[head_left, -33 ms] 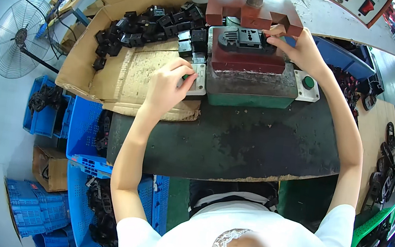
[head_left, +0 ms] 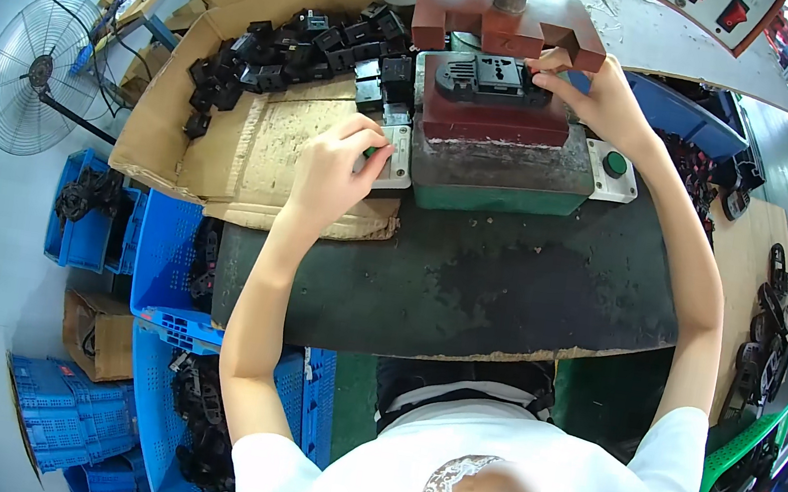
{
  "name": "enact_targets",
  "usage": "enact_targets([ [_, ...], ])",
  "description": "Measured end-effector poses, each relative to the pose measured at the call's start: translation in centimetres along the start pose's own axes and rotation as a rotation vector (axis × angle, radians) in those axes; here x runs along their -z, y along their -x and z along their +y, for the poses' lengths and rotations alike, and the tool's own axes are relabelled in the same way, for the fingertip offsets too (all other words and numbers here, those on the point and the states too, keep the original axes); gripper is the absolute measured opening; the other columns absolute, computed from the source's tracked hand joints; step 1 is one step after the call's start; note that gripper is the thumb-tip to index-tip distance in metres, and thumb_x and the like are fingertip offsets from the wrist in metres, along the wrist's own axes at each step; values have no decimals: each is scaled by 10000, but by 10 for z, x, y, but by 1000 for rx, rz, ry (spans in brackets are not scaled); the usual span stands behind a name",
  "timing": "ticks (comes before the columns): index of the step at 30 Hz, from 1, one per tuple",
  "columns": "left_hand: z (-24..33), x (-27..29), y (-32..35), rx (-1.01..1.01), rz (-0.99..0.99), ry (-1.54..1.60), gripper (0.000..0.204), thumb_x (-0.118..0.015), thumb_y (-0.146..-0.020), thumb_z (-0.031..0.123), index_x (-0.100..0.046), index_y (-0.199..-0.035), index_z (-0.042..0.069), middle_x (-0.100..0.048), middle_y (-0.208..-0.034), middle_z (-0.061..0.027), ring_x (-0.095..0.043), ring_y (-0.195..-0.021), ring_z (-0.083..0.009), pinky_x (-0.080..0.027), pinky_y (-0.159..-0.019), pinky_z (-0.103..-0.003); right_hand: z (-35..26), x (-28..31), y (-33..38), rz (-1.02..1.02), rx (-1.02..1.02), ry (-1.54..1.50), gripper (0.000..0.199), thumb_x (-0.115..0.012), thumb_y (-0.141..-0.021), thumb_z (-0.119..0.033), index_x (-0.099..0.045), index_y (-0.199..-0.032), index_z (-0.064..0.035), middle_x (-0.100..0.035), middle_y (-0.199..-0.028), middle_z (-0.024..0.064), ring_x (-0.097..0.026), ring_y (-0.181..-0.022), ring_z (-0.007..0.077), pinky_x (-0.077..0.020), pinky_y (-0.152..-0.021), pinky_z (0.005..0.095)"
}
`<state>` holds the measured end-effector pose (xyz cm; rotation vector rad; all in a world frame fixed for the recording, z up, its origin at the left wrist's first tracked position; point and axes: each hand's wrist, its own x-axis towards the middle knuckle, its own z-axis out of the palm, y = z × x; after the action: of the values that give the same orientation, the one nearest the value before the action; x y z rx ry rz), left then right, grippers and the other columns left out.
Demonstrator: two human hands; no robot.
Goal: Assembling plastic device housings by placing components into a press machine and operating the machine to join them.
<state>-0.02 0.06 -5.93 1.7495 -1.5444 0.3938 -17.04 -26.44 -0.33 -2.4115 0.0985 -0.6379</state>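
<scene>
A black socket housing (head_left: 483, 75) with a grey panel lies on the dark red fixture block (head_left: 497, 125). My right hand (head_left: 596, 98) has its thumb and fingers closed on the housing's right end. Directly above hangs the red-brown press head (head_left: 511, 26), apart from the housing. My left hand (head_left: 341, 160) is at the white button plate (head_left: 396, 161) left of the press base (head_left: 503, 186). Its fingers are bent together over a green button, of which only a sliver shows. Whether something small sits between them is hidden.
An open cardboard box (head_left: 162, 138) at left holds several black blocks (head_left: 284, 59). A second green button (head_left: 614, 163) sits right of the base. Blue crates (head_left: 166, 254) with black parts stand lower left, near a fan (head_left: 41, 71). Black parts (head_left: 767, 329) lie on a board at right.
</scene>
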Motion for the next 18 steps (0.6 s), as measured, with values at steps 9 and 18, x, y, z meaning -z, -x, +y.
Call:
enact_targets([
  [9, 6, 3, -1, 54, -43, -4, 68, -670, -744, 51, -608, -739, 23, -573, -754, -68, -579, -612, -248, -457, -555, -331, -4, 10, 8, 68, 208, 213, 130, -622, -819, -81, -617, -935, -24, -657, -846, 132, -621, -759, 303, -489, -686, 347],
  [18, 26, 18, 1, 151, -208, -123, 109, -656, -757, 114, -597, -807, 38, -598, -792, -87, -602, -643, -279, -475, -585, -355, -16, 45, 89, -124, -128, 375, 137, -584, -813, 4, -600, -948, 22, -626, -841, 141, -635, -769, 247, -487, -679, 331],
])
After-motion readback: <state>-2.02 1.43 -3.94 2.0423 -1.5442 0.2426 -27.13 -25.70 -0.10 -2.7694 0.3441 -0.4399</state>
